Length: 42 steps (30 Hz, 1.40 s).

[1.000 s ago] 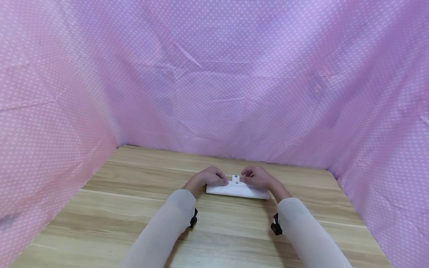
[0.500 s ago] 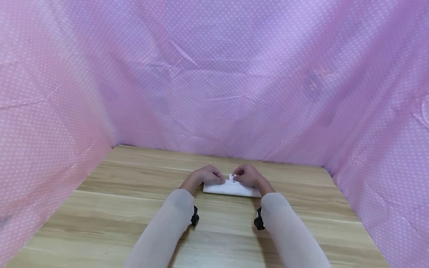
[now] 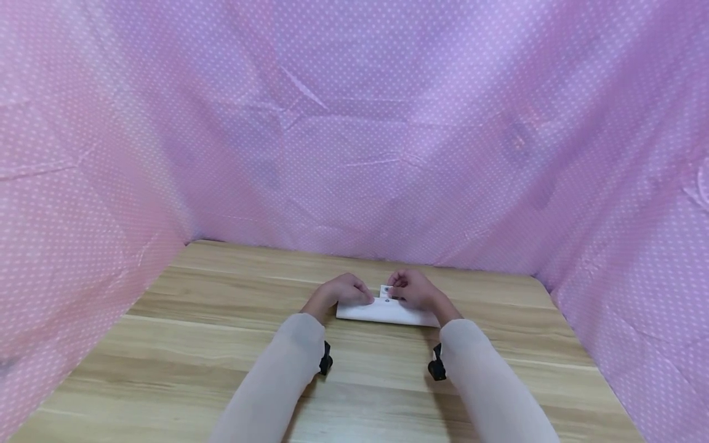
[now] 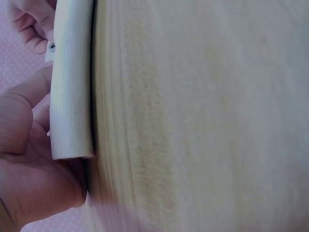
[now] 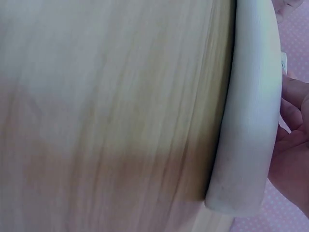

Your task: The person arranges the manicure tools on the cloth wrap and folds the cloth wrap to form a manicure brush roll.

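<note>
A white, finely ribbed roll (image 3: 388,312), perhaps a roll-up case, lies lengthwise across the table. From its far side sticks up a small white tab (image 3: 384,288) with a metal snap, and a second snap sits on the roll just below. My left hand (image 3: 347,290) holds the roll's left part, thumb on top; its other fingers are partly hidden behind the roll (image 4: 72,96). My right hand (image 3: 416,290) pinches the tab's right edge between thumb and fingers. In the right wrist view the roll (image 5: 248,111) hides part of that hand (image 5: 294,125).
The wood-grain table (image 3: 221,344) extends around the roll on all sides. Pink polka-dot cloth (image 3: 354,154) hangs behind the table and along its left and right sides. Each sleeve has a black wrist camera (image 3: 325,358) on its inner side.
My right hand has moved left from beside the tab and now holds it. My left hand has kept its place on the roll. The head view has shifted slightly.
</note>
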Tool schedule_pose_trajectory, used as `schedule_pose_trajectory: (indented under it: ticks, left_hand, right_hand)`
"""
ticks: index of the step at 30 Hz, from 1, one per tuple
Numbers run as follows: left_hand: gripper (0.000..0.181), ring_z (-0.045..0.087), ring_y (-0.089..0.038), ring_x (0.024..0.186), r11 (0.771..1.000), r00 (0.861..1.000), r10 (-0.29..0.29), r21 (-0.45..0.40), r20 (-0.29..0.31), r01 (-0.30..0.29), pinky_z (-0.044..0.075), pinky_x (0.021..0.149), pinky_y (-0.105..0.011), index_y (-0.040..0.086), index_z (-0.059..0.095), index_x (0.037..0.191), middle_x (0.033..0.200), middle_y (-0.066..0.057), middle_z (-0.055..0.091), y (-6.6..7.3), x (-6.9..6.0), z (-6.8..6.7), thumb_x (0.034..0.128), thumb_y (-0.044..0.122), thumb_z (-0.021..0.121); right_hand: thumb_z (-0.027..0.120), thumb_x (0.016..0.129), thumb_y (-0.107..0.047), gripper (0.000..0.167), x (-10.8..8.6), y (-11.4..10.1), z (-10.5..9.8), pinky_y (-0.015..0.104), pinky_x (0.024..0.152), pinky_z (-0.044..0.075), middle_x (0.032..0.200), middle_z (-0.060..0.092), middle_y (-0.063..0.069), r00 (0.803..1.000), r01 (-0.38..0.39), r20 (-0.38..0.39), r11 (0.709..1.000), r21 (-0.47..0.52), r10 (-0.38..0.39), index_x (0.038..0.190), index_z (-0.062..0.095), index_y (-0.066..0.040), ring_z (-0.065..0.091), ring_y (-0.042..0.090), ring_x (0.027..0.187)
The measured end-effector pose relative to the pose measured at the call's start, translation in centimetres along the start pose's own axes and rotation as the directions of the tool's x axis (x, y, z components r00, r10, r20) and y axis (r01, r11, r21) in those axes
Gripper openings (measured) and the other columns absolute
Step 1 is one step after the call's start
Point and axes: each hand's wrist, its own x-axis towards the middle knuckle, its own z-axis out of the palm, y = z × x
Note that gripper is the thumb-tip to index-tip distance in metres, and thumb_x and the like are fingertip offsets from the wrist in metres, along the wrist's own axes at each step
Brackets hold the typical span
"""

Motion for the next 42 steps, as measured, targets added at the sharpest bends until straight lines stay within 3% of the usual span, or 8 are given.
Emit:
schedule_pose_trajectory:
  ticks: [6,13,20,26,35,42]
  left_hand:
    - [0.014,0.062,-0.020,0.113,1.000,1.000,-0.014,-0.028,-0.022,0.013,0.043,0.107,-0.044,0.017,0.082,0.098,0.110,0.001,0.074,0.2,-0.2,0.1,0.0920,0.029,0.077]
    - [0.014,0.062,-0.019,0.112,0.999,1.000,-0.011,-0.033,-0.029,0.010,0.044,0.107,-0.044,0.018,0.081,0.097,0.107,0.002,0.075,0.1,-0.1,0.1,0.0916,0.030,0.077]
    - [0.013,0.062,-0.020,0.111,0.999,0.999,-0.024,-0.040,-0.032,0.023,0.043,0.106,-0.045,0.018,0.081,0.096,0.109,0.001,0.074,0.2,0.0,0.1,0.0907,0.029,0.078]
    - [0.012,0.062,-0.020,0.111,0.999,0.999,-0.023,-0.046,-0.030,0.022,0.044,0.106,-0.043,0.017,0.082,0.095,0.109,0.001,0.074,0.2,-0.1,0.1,0.0911,0.027,0.077]
    - [0.013,0.062,-0.017,0.108,0.999,0.999,-0.015,-0.035,-0.040,0.014,0.046,0.102,-0.038,0.016,0.082,0.096,0.108,0.001,0.075,0.2,0.0,0.3,0.0912,0.027,0.078]
    - [0.013,0.062,-0.016,0.106,0.999,0.999,-0.018,-0.033,-0.038,0.017,0.047,0.100,-0.038,0.016,0.082,0.096,0.107,0.001,0.075,0.1,0.0,0.2,0.0913,0.027,0.077]
  right_hand:
    - [0.069,0.096,-0.002,0.009,-0.5,-0.4,-0.4,0.030,0.084,0.050,0.096,0.070,0.005,0.995,0.099,0.004,0.993,-0.061,-0.098,0.105,0.072,-0.002,0.063,0.015,0.090]
    - [0.070,0.094,0.000,0.008,-0.9,-0.8,-0.4,0.030,0.079,0.054,0.092,0.072,0.004,0.975,0.223,0.005,0.966,-0.134,-0.224,0.100,0.074,-0.001,0.064,0.014,0.086]
    - [0.072,0.093,-0.002,0.009,-1.7,-0.5,0.0,0.027,0.078,0.055,0.095,0.076,0.002,0.970,0.228,-0.039,0.951,-0.211,-0.241,0.096,0.078,-0.008,0.066,0.011,0.085]
    - [0.073,0.090,0.003,0.011,-2.2,-0.5,0.3,0.028,0.076,0.058,0.094,0.078,0.007,0.957,0.262,-0.067,0.939,-0.222,-0.283,0.096,0.080,-0.003,0.070,0.016,0.085]
    - [0.075,0.089,0.004,0.012,-2.4,-0.1,0.7,0.034,0.081,0.060,0.097,0.078,0.008,0.920,0.347,-0.062,0.877,-0.333,-0.388,0.096,0.081,-0.004,0.074,0.024,0.093]
    - [0.073,0.090,0.005,0.014,-2.6,-0.1,0.6,0.037,0.085,0.060,0.100,0.077,0.009,0.896,0.409,0.000,0.827,-0.386,-0.443,0.096,0.080,-0.004,0.074,0.027,0.097]
